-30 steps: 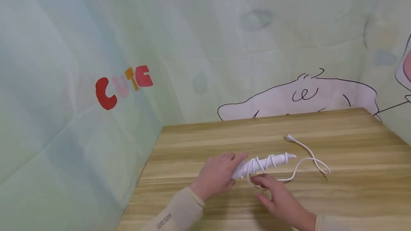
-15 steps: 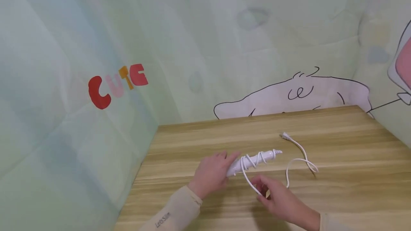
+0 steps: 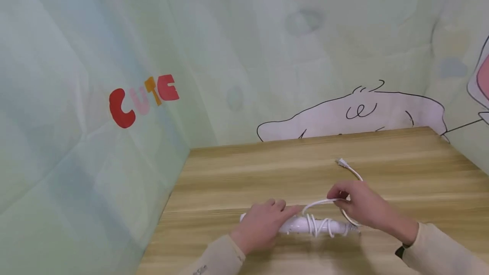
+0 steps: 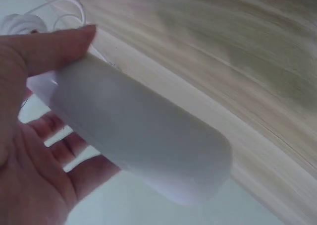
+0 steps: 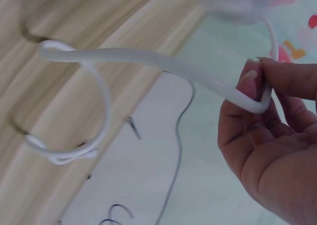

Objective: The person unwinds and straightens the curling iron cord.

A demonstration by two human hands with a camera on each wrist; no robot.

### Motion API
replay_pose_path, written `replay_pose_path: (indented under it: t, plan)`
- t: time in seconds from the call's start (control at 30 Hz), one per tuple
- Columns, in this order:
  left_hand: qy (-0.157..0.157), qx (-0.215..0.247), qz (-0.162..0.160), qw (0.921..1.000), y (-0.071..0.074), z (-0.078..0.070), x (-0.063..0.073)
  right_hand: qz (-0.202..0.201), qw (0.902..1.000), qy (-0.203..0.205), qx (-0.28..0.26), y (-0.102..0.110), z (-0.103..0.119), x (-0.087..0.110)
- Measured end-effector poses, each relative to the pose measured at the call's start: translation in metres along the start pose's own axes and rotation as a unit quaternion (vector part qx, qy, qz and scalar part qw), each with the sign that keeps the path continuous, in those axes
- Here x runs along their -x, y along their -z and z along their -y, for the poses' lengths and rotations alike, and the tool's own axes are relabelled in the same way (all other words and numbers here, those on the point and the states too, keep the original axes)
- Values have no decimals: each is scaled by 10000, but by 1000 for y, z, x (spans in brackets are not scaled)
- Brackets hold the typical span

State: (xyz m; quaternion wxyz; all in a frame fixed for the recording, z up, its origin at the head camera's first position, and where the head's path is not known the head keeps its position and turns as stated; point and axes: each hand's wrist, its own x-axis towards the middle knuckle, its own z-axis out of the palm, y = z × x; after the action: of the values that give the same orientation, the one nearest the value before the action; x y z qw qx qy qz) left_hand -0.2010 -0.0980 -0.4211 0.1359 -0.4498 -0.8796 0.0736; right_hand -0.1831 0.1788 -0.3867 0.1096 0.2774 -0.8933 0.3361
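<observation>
A white hair straightener (image 3: 296, 225) lies almost level across the front of the head view, its power cord (image 3: 316, 203) wound in several loops round the handle end. My left hand (image 3: 261, 226) grips its body, thumb on one side and fingers on the other; the smooth rounded end of the straightener (image 4: 143, 128) sticks out past the palm in the left wrist view. Above the handle, my right hand (image 3: 364, 205) pinches the cord between thumb and fingers. The cord (image 5: 148, 59) bends sharply at those fingertips in the right wrist view.
A white plug (image 3: 342, 163) on the cord's free end lies farther back on the wooden table (image 3: 229, 173). Behind and to the left hangs a pale green printed cloth (image 3: 237, 54), meeting the table's edges.
The right hand has pinched the cord and carried it up and over the straightener, from the near side to above the handle. The straightener has come nearer and turned more level.
</observation>
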Motion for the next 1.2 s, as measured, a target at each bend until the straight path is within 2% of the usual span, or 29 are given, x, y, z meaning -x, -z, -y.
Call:
replay_pose_path:
  t: [0.13, 0.23, 0.33, 0.4, 0.5, 0.53, 0.63, 0.7, 0.83, 0.93, 1.03, 1.1, 1.2]
  plan:
    - [-2, 364, -295, 9989, 8, 3, 0, 187, 9995, -134, -217, 1, -21, 2]
    - [132, 512, -434, 9977, 15, 6, 0, 356, 9984, -20, -438, -9, -35, 10]
    - [328, 616, -572, 9959, 20, 11, -1, 369, 9970, 283, -618, -24, -46, 19]
    - [444, 648, -704, 9944, 23, 14, -2, 199, 9969, 573, -506, -39, -49, 24]
    - [578, 497, -868, 9933, 29, 18, -4, 25, 9941, 1084, -92, -63, -47, 29]
    - [600, 419, -888, 9934, 30, 18, -4, -80, 9907, 1353, 116, -71, -46, 30]
    - [599, 213, -881, 9941, 32, 19, -5, -188, 9826, 1719, 672, -90, -39, 32]
    - [561, 109, -870, 9946, 32, 18, -6, -292, 9788, 1754, 1019, -97, -32, 32]
    - [558, -65, -905, 9943, 33, 15, -8, -648, 9690, 1551, 1813, -100, -15, 26]
    - [625, -70, -957, 9934, 36, 13, -9, -989, 9628, 1434, 2064, -101, -1, 17]
    - [674, 11, -971, 9930, 40, 12, -11, -1204, 9719, 1285, 1564, -104, 9, 8]
    - [735, 84, -921, 9930, 43, 11, -12, -1355, 9778, 1300, 929, -109, 11, 4]
    - [884, 149, -799, 9928, 47, 12, -13, -1407, 9797, 1425, 19, -117, 10, 5]
